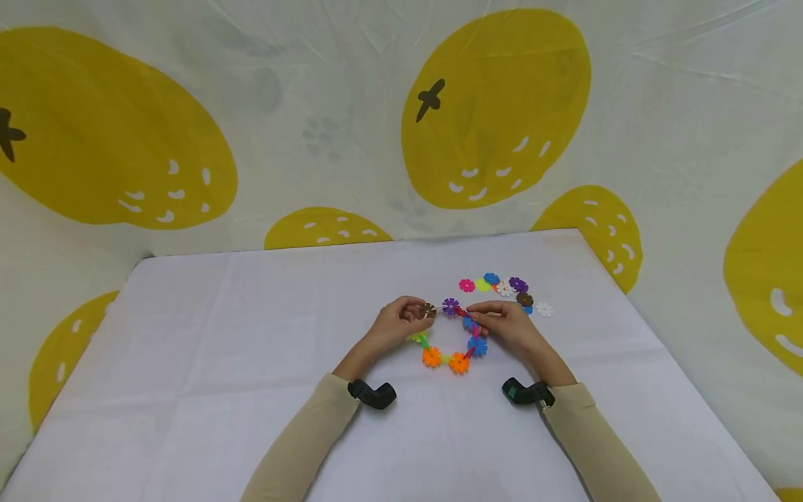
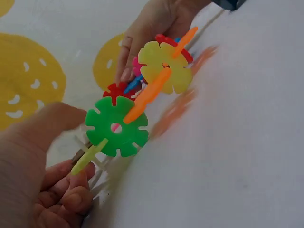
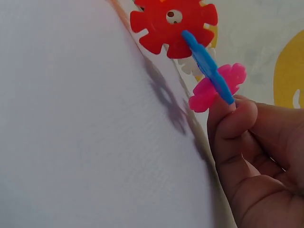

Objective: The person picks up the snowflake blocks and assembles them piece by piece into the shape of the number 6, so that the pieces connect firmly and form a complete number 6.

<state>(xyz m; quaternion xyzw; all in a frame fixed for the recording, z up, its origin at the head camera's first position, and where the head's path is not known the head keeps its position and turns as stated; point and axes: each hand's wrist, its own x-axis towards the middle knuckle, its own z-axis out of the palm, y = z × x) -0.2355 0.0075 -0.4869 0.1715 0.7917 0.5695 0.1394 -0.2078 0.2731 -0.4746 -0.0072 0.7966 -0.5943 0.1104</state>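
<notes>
A ring of slotted plastic flower discs (image 1: 459, 363), joined edge to edge in several colours, is held up between both hands. My left hand (image 1: 396, 326) pinches its upper left side at a brown disc (image 1: 429, 311). In the left wrist view a green disc (image 2: 116, 135) of the ring faces the camera, with a yellow disc (image 2: 159, 54) beyond it. My right hand (image 1: 511, 328) pinches the upper right side of the ring. In the right wrist view its fingertips are at a pink disc (image 3: 232, 78), beside a blue disc (image 3: 207, 66) and a red disc (image 3: 154, 31).
Loose flower discs lie behind the right hand, among them a pink one (image 1: 467, 286), a purple one (image 1: 518, 284) and a white one (image 1: 544, 309). A white cloth (image 1: 219, 383) covers the table. Behind it hangs a curtain (image 1: 339, 90) with yellow fruit prints.
</notes>
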